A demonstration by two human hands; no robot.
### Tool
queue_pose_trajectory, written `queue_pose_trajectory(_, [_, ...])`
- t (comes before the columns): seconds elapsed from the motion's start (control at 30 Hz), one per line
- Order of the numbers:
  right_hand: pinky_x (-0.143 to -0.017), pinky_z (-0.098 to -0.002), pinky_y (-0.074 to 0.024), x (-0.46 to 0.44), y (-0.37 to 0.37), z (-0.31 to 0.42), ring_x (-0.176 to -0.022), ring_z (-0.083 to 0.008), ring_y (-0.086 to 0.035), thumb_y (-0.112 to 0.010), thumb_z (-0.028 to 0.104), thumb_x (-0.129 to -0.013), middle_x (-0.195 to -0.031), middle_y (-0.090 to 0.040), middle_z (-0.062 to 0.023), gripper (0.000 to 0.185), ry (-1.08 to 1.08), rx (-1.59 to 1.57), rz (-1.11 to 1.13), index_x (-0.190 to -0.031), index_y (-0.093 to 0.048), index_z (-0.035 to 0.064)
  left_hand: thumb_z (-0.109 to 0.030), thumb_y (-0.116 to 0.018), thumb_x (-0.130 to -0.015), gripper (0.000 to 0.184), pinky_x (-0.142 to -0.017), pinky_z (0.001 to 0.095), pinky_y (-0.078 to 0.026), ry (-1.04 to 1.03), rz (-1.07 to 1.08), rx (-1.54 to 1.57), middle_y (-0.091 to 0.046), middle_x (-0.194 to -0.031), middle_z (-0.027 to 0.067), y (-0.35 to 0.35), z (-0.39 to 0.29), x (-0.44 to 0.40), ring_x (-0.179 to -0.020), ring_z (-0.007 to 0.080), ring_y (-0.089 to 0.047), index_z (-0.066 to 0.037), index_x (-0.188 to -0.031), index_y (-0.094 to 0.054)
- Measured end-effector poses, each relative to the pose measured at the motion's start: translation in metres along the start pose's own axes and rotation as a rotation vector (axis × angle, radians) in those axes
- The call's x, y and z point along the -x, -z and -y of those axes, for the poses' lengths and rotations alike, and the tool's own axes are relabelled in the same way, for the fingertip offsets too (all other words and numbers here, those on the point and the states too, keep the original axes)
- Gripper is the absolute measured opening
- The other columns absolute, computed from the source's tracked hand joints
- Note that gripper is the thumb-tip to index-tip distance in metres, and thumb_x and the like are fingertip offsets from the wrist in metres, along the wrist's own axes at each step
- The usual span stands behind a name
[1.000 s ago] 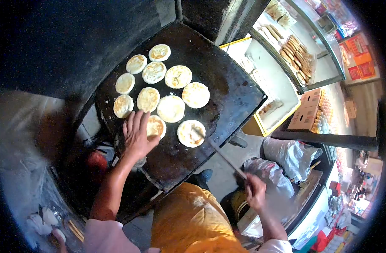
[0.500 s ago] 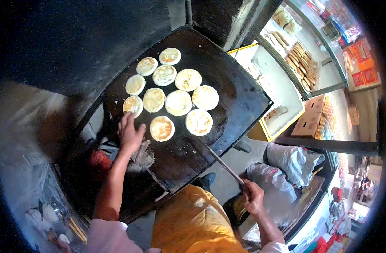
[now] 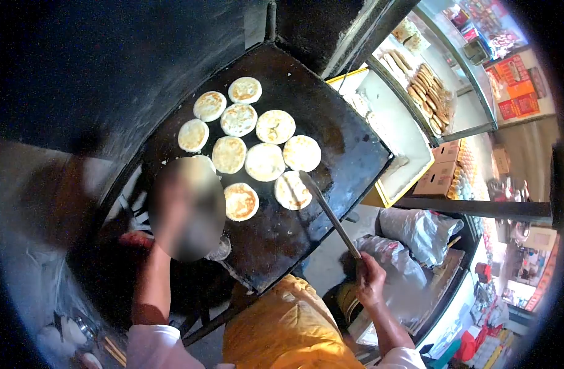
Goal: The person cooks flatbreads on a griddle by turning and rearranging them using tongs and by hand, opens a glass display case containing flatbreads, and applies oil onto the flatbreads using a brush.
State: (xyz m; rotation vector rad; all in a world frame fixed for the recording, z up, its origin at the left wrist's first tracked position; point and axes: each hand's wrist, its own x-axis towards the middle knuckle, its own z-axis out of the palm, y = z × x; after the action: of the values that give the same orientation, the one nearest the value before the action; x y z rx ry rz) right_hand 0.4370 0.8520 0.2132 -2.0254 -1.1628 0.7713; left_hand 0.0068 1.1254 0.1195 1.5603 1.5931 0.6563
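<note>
Several round browned flatbreads (image 3: 264,162) lie on a dark griddle (image 3: 349,150). My right hand (image 3: 371,280) is wrapped round the handle of a long metal spatula (image 3: 335,221). The spatula's far end reaches over the top right edge of the flatbread at the lower right (image 3: 292,191). At the griddle's left edge is my left hand (image 3: 172,206), its fingers lost in a blurred oval patch. Close to it, a flatbread (image 3: 203,165) is partly covered by the blur, and a browner flatbread (image 3: 241,202) lies to its right.
A yellow-rimmed white bin (image 3: 411,175) stands right of the griddle, near a glass case with long breads (image 3: 431,92). Stuffed plastic bags (image 3: 417,237) lie at the lower right. Cardboard boxes (image 3: 439,169) and egg trays (image 3: 461,175) stand beyond. A dark wall (image 3: 122,80) rises behind.
The spatula's end has moved up from the griddle surface onto the lower right flatbread. My left hand has shifted slightly left and is now blurred. The view has shifted a little.
</note>
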Motion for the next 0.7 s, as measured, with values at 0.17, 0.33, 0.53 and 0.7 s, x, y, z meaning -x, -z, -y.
queue_pose_trajectory(0.17, [-0.061,-0.0400,-0.0487,-0.070,-0.051,0.057,-0.069,-0.0349,-0.063,-0.057,0.004,-0.095,-0.080,-0.063,-0.0195,0.019,0.240,0.225,-0.019,-0.112,-0.064,0.0018,-0.026,-0.061,-0.094,0.052,-0.103,0.0448,-0.042,-0.309,-0.031,-0.390,-0.051,-0.133,0.0175,-0.029,-0.034,0.025,-0.123,0.0311,-0.050,-0.004,-0.138,-0.044])
queue_pose_trajectory(0.33, [-0.064,-0.0466,-0.0513,-0.110,-0.064,0.076,-0.076,-0.0406,-0.064,-0.057,0.006,-0.089,-0.090,-0.064,-0.0196,0.028,0.284,0.423,0.038,-0.117,-0.062,0.0073,-0.019,-0.067,-0.088,0.049,-0.099,0.0468,-0.044,-0.489,-0.036,-0.602,-0.056,-0.123,0.0222,-0.034,-0.093,0.041,-0.113,0.0374,-0.055,-0.001,-0.130,-0.051])
queue_pose_trajectory(0.53, [-0.064,-0.0491,-0.0511,-0.144,-0.059,0.068,-0.074,-0.0410,-0.064,-0.057,0.009,-0.088,-0.088,-0.064,-0.0172,0.029,0.330,0.553,-0.009,-0.117,-0.063,0.0108,-0.021,-0.068,-0.086,0.056,-0.106,0.0497,-0.036,-0.386,0.095,-0.589,-0.046,-0.135,0.0220,-0.040,-0.071,0.059,-0.125,0.0379,-0.044,0.000,-0.133,-0.048])
queue_pose_trajectory(0.7, [-0.068,-0.0477,-0.0525,-0.184,-0.061,0.061,-0.082,-0.0422,-0.064,-0.057,0.008,-0.086,-0.098,-0.066,-0.0192,0.034,0.336,0.543,-0.001,-0.120,-0.063,0.0129,-0.027,-0.068,-0.087,0.065,-0.112,0.0519,-0.027,-0.300,0.210,-0.438,-0.039,-0.143,0.0238,-0.049,-0.052,0.074,-0.131,0.0398,-0.037,0.000,-0.140,-0.042])
